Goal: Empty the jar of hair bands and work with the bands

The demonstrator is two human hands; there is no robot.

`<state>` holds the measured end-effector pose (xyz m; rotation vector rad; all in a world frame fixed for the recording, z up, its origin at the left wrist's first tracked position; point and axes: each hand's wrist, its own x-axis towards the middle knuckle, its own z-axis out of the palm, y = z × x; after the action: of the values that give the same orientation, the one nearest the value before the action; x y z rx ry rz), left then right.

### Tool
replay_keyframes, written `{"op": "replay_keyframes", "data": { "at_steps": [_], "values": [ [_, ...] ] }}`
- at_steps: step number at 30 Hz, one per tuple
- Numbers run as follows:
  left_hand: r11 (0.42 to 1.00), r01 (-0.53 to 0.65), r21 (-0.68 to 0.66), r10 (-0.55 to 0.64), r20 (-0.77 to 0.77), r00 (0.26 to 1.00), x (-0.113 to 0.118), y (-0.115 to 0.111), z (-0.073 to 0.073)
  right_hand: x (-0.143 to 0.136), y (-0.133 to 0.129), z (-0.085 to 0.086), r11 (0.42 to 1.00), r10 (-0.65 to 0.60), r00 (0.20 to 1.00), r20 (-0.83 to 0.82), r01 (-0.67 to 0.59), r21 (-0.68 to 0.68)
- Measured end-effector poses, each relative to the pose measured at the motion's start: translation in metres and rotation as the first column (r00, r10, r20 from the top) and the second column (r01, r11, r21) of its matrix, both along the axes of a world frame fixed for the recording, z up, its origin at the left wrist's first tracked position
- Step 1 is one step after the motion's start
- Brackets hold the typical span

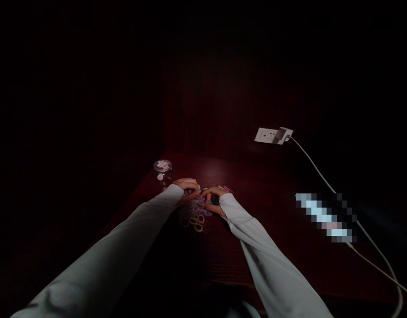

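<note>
A small heap of hair ties [193,210] lies on the dark red table, several of them rings in yellow, pink and purple. My left hand [187,185] curls round the heap's far left side, fingers bent and thumb nearer me. From the right, my right hand [214,194] reaches into the same heap, its fingers bent inward and its thumb low. Both hands touch the hair ties, and their fingertips almost meet over them. Which ties are between the fingers is too dark and small to make out. Loose yellow and pink rings lie on my side of the hands.
A clear jar [162,170] with pale pink pieces stands beyond my left hand. On the right, a bright blurred-out device [324,218] lies on the table [269,247]. A white cable [312,161] runs from a charger [283,135] in the wall socket [265,135].
</note>
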<state>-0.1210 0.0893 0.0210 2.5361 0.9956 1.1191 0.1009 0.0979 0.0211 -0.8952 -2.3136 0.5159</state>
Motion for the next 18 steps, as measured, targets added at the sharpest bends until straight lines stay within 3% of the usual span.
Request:
{"op": "replay_keyframes", "data": {
  "at_steps": [6,13,18],
  "values": [
    [0.999,-0.026,-0.019,0.026,0.029,0.999,0.001,-0.001,-0.001,0.001,-0.003,0.007,0.999,-0.014,0.999,-0.033,0.016,0.051],
    [0.997,-0.054,-0.061,0.058,0.055,0.997,0.000,-0.002,0.001,0.007,-0.014,0.029,0.997,-0.058,0.998,-0.024,0.059,0.059],
    [0.995,-0.101,-0.027,0.103,0.086,0.991,-0.004,-0.003,0.002,0.003,-0.034,0.033,0.995,0.035,0.994,0.103,-0.045,0.092]
  ]
}}
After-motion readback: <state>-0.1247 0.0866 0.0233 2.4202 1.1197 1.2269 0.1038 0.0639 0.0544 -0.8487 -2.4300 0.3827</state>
